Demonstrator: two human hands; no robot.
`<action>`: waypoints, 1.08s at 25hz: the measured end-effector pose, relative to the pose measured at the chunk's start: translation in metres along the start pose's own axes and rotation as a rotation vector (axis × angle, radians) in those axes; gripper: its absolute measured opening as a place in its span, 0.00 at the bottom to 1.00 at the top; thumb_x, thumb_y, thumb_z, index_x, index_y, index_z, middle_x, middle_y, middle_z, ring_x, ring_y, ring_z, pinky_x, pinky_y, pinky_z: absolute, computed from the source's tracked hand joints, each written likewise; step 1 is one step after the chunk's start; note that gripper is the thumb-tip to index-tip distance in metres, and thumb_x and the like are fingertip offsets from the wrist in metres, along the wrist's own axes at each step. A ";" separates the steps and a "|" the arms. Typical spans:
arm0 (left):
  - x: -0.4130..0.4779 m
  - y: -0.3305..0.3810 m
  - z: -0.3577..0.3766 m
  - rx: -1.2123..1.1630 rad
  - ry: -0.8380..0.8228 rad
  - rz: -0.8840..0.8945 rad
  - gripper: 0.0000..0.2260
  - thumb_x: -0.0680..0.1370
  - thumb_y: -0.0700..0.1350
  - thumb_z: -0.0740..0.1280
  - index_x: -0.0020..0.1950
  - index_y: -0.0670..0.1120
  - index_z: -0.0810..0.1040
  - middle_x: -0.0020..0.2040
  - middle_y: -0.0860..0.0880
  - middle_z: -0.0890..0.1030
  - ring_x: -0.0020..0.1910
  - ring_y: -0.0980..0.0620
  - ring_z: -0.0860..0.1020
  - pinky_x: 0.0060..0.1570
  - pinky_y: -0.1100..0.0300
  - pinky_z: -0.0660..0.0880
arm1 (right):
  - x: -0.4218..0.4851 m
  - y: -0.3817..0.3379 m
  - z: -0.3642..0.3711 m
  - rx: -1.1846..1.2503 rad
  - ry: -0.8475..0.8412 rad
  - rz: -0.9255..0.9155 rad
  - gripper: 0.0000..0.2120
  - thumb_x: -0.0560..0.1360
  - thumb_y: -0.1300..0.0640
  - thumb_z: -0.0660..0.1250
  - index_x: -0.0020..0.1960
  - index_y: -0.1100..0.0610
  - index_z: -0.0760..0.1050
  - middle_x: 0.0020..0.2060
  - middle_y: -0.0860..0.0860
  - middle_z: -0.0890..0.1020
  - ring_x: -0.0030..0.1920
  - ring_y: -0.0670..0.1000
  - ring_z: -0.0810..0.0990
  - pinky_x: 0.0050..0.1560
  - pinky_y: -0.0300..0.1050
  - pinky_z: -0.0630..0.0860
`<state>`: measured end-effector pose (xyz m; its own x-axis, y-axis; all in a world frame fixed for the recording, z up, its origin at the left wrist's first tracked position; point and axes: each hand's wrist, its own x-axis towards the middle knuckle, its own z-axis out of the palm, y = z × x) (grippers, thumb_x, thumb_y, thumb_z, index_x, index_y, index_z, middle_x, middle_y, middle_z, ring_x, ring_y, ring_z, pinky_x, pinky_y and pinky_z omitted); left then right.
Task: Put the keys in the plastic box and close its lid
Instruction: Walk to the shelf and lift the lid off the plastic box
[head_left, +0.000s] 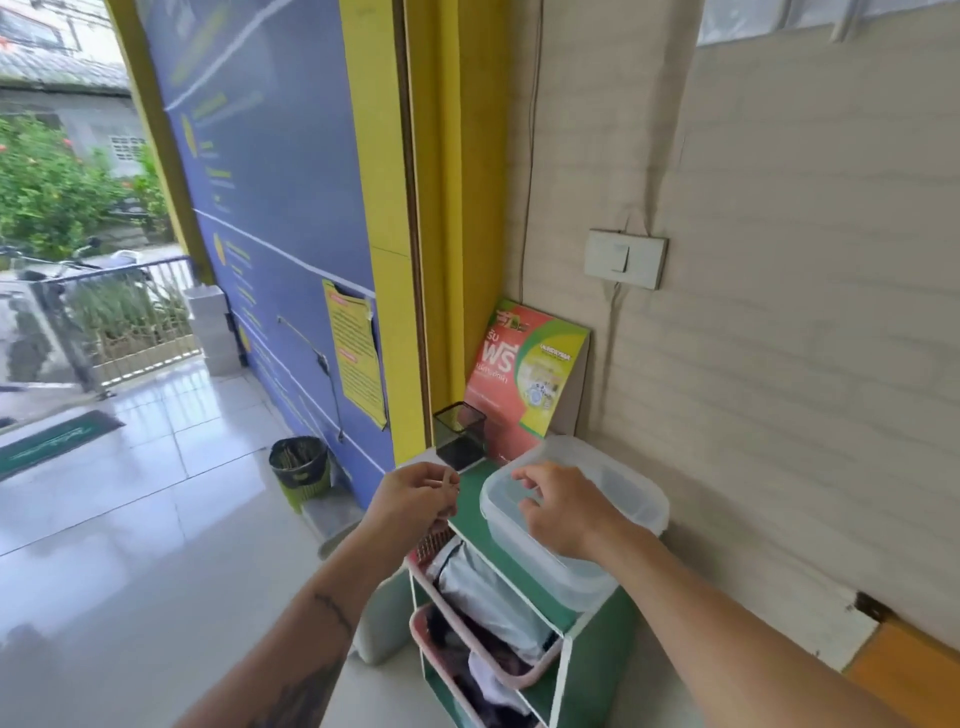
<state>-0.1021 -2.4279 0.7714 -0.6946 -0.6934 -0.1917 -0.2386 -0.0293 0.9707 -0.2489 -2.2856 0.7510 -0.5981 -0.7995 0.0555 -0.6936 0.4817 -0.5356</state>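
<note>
A clear plastic box (613, 499) with its lid on lies on top of a small green shelf unit (470, 512), against the wall. My right hand (558, 512) rests on the lid, fingers spread and curled over its near left part. My left hand (415, 496) hovers just left of the box, above the shelf's edge, with its fingers pinched on something small and metallic that looks like the keys (453, 486). Most of the keys are hidden inside the hand.
A black mesh pen holder (460, 435) and a red-green leaflet stand (524, 374) sit behind the box. Pink baskets of clothes (483, 618) fill the shelves below. A bin (301, 470) stands on the tiled floor at left. A wall switch (625, 258) is above.
</note>
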 end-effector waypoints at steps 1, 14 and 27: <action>0.021 -0.003 -0.002 0.011 -0.030 -0.005 0.08 0.75 0.29 0.64 0.45 0.38 0.80 0.36 0.40 0.78 0.35 0.45 0.76 0.46 0.48 0.77 | 0.014 0.001 0.006 -0.029 0.008 0.015 0.24 0.76 0.53 0.58 0.71 0.52 0.69 0.68 0.51 0.74 0.65 0.51 0.73 0.64 0.45 0.70; 0.215 -0.068 0.009 0.373 -0.376 -0.013 0.09 0.71 0.36 0.64 0.46 0.46 0.81 0.34 0.46 0.81 0.33 0.47 0.78 0.40 0.53 0.80 | 0.097 -0.003 0.073 -0.287 0.023 0.349 0.25 0.74 0.46 0.60 0.70 0.50 0.66 0.66 0.50 0.67 0.65 0.56 0.66 0.64 0.56 0.67; 0.251 -0.108 0.039 0.827 -0.482 0.283 0.21 0.69 0.39 0.63 0.61 0.47 0.78 0.57 0.44 0.79 0.51 0.43 0.79 0.51 0.51 0.78 | 0.089 -0.005 0.081 -0.281 0.100 0.384 0.24 0.73 0.45 0.63 0.68 0.47 0.68 0.63 0.46 0.69 0.60 0.52 0.69 0.61 0.52 0.68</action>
<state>-0.2775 -2.5706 0.6128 -0.9564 -0.2260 -0.1849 -0.2919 0.7297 0.6183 -0.2667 -2.3884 0.6901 -0.8580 -0.5135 -0.0139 -0.4887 0.8243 -0.2858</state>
